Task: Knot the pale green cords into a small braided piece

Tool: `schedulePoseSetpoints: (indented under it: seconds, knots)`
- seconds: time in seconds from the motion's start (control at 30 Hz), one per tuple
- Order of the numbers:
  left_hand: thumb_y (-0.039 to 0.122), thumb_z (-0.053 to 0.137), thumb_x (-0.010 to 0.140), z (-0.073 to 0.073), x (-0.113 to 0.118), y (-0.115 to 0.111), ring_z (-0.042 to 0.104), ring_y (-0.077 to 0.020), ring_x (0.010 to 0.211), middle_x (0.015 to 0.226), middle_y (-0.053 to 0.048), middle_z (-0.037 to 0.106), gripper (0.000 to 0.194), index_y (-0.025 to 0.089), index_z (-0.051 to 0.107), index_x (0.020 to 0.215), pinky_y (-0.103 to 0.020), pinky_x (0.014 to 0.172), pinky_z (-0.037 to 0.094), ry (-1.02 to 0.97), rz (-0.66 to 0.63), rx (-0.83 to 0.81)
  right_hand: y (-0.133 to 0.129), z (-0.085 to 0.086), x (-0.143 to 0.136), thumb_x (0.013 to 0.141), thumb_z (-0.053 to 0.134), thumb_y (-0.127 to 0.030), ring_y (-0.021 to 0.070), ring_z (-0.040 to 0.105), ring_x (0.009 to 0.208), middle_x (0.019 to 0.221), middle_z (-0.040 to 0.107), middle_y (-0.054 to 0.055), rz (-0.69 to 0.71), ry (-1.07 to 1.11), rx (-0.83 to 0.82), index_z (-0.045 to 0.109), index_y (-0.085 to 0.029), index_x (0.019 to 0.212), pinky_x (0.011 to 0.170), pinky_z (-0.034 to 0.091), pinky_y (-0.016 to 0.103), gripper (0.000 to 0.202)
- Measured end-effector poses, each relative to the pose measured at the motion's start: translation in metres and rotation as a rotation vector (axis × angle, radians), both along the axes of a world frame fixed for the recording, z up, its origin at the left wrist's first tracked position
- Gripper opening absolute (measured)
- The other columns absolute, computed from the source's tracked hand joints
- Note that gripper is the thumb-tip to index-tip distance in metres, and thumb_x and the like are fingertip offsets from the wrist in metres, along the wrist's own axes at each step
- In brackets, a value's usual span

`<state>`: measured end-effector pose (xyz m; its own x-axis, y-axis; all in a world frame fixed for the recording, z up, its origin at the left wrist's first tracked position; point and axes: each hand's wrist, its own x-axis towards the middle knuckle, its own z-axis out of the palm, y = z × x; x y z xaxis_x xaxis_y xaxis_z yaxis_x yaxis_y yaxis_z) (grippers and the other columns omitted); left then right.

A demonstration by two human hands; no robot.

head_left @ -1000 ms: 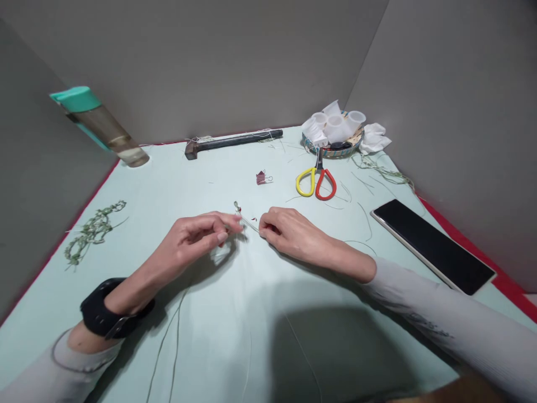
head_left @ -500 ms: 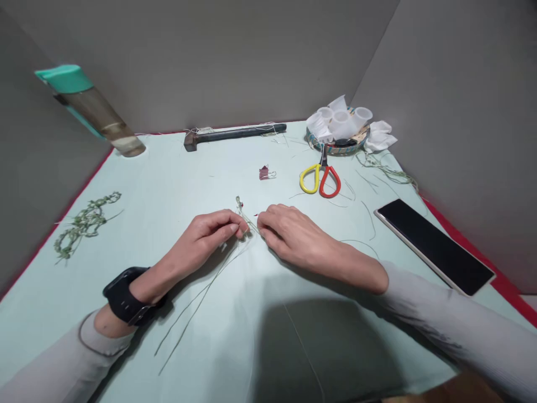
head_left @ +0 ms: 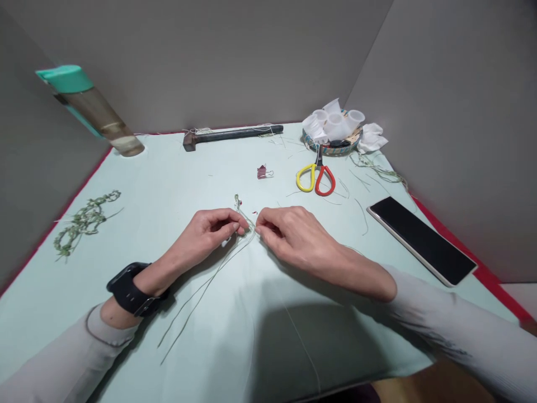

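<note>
Thin pale-green strands (head_left: 210, 278) run between my two hands at the middle of the table. Their knotted end (head_left: 237, 200) lies just beyond my fingers, and two long tails trail toward me on the left. My left hand (head_left: 216, 228) pinches the strands between thumb and forefinger. Close on its right, my right hand (head_left: 293, 232) is closed in a pinch at the same strands; its fingertips partly hide what they grip. A tiny dark-red piece (head_left: 254, 212) shows just past the right fingertips.
Farther back are a maroon binder clip (head_left: 262, 172), scissors (head_left: 315, 178) with yellow and red handles, a hammer (head_left: 232, 135) and a basket (head_left: 335, 148) of plastic cups. A bottle (head_left: 100, 115) and knotted green cord (head_left: 86, 223) stand left; a phone (head_left: 422, 240) lies right.
My right hand has moved slightly left, its fingertips nearer my left hand. Both hands stay at the strands. The view has shifted a little.
</note>
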<state>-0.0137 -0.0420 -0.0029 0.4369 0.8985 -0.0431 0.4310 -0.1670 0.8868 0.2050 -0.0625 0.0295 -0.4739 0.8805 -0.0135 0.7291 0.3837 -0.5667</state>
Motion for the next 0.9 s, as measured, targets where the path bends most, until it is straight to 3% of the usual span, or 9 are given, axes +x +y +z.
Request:
schedulePoseSetpoints:
  seconds: [0.2, 0.3, 0.4, 0.5, 0.6, 0.73, 0.9]
  knots:
    - [0.045, 0.065, 0.099, 0.000, 0.000, -0.001, 0.068, -0.0175, 0.078, 0.087, -0.001, 0.071, 0.030, 0.016, 0.070, 0.095, -0.037, 0.076, 0.059, 0.000, 0.006, -0.008, -0.015, -0.003, -0.015, 0.099, 0.047, -0.020, 0.0135, 0.046, 0.064, 0.074, 0.064, 0.002, 0.061, 0.011, -0.041, 0.061, -0.019, 0.080, 0.064, 0.029, 0.031, 0.024]
    - [0.041, 0.069, 0.097, -0.002, 0.000, -0.001, 0.069, -0.0179, 0.081, 0.091, -0.002, 0.072, 0.025, 0.016, 0.070, 0.095, -0.038, 0.077, 0.060, -0.007, 0.041, -0.028, -0.025, -0.005, -0.023, 0.099, 0.048, -0.015, 0.0152, 0.052, 0.073, 0.081, 0.068, 0.004, 0.170, 0.027, -0.055, 0.060, -0.017, 0.075, 0.073, 0.034, 0.032, 0.026]
    - [0.039, 0.069, 0.098, -0.006, -0.001, -0.001, 0.069, -0.0167, 0.078, 0.091, -0.002, 0.071, 0.023, 0.015, 0.069, 0.096, -0.036, 0.074, 0.060, -0.018, 0.058, -0.065, -0.027, -0.005, -0.023, 0.099, 0.058, -0.021, 0.0159, 0.058, 0.078, 0.083, 0.072, 0.003, 0.279, 0.079, -0.087, 0.065, -0.018, 0.075, 0.076, 0.038, 0.031, 0.025]
    - [0.040, 0.067, 0.099, -0.008, -0.003, 0.001, 0.069, -0.0171, 0.080, 0.095, -0.003, 0.072, 0.024, 0.015, 0.069, 0.101, -0.036, 0.074, 0.061, -0.036, 0.050, -0.094, -0.012, -0.005, -0.014, 0.103, 0.053, -0.035, 0.0199, 0.063, 0.089, 0.098, 0.075, 0.007, 0.179, 0.160, -0.062, 0.072, -0.017, 0.093, 0.081, 0.040, 0.033, 0.027]
    - [0.039, 0.067, 0.098, -0.010, -0.005, 0.003, 0.071, -0.0186, 0.085, 0.101, -0.005, 0.073, 0.025, 0.015, 0.069, 0.107, -0.038, 0.077, 0.062, -0.048, 0.035, -0.106, 0.013, -0.008, -0.007, 0.103, 0.052, -0.035, 0.0241, 0.062, 0.103, 0.122, 0.070, 0.016, 0.032, 0.237, -0.040, 0.065, -0.013, 0.123, 0.090, 0.040, 0.037, 0.032]
    - [0.039, 0.067, 0.098, -0.013, -0.009, 0.006, 0.071, -0.0198, 0.089, 0.107, -0.006, 0.073, 0.026, 0.016, 0.069, 0.111, -0.040, 0.079, 0.062, -0.059, 0.016, -0.106, 0.036, -0.016, -0.007, 0.092, 0.069, -0.031, 0.0196, 0.066, 0.088, 0.099, 0.075, 0.009, 0.083, 0.338, -0.232, 0.058, -0.013, 0.128, 0.079, 0.046, 0.031, 0.042]
    - [0.039, 0.067, 0.098, -0.013, -0.011, 0.007, 0.071, -0.0203, 0.091, 0.109, -0.006, 0.073, 0.027, 0.016, 0.069, 0.112, -0.041, 0.081, 0.062, -0.063, -0.009, -0.109, 0.040, -0.015, -0.009, 0.089, 0.060, -0.019, 0.0129, 0.056, 0.067, 0.083, 0.068, 0.003, 0.093, 0.446, -0.479, 0.056, -0.014, 0.117, 0.062, 0.043, 0.026, 0.029]
